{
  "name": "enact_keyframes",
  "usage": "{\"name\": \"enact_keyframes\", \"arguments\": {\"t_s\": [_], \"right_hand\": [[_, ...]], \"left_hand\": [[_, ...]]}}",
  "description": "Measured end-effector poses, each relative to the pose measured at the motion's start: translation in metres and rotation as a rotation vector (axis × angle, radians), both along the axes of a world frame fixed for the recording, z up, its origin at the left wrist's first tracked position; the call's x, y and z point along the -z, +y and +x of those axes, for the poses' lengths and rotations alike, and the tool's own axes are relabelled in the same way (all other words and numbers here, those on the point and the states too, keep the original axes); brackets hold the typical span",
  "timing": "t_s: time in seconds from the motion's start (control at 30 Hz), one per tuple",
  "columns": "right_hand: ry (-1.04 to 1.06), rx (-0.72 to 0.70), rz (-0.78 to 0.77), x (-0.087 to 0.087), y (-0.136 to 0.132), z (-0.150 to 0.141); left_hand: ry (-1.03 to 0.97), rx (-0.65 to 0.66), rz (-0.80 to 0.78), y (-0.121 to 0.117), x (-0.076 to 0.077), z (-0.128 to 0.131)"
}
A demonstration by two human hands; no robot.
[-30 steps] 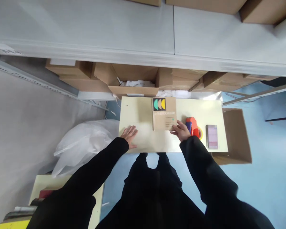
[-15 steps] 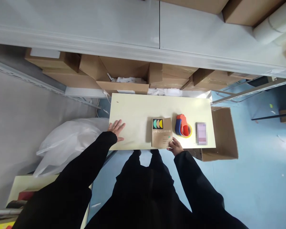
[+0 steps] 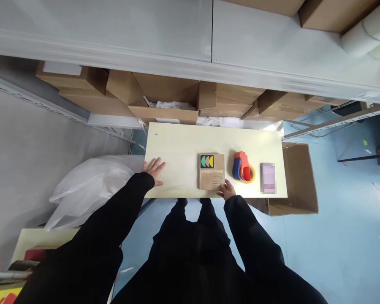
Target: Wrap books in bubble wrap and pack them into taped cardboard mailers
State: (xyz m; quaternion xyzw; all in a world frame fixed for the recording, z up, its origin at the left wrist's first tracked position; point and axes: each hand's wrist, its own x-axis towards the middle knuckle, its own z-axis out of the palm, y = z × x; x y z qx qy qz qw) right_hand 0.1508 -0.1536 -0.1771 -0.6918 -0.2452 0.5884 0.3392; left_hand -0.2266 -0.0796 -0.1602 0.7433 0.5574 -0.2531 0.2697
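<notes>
A tan book (image 3: 212,175) with coloured half-circles and Chinese characters on its cover lies front up near the middle of the pale tabletop (image 3: 177,145). At its lower right corner, my right hand (image 3: 226,190) grips the book with bent fingers. My left hand (image 3: 154,171) rests flat and open at the table's left edge, its fingers spread, holding nothing. Right of the book stands a red and blue tape dispenser (image 3: 242,167) with a roll of tape in it. Farther right is a small pinkish, pixelated item (image 3: 268,178).
An open cardboard box (image 3: 299,179) stands on the floor beyond the table's right end. White plastic bagging (image 3: 91,188) bulges on the left. Behind the table, cardboard boxes (image 3: 164,90) fill a space under a grey shelf (image 3: 114,33). Books (image 3: 34,255) lie at lower left.
The book has shifted slightly left and away from me, and less shadow shows beside it. My right hand has moved left with it. My left hand has stayed in place.
</notes>
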Motion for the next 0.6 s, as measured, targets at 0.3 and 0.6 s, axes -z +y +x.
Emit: {"name": "enact_keyframes", "arguments": {"t_s": [0.3,0.6], "right_hand": [[-0.684,-0.237,0.077,0.014,-0.002,0.017],[-0.823,-0.179,0.156,0.025,-0.013,0.024]], "left_hand": [[0.048,-0.004,0.020,-0.002,0.000,0.005],[0.049,-0.024,0.103,-0.030,-0.024,0.049]]}}
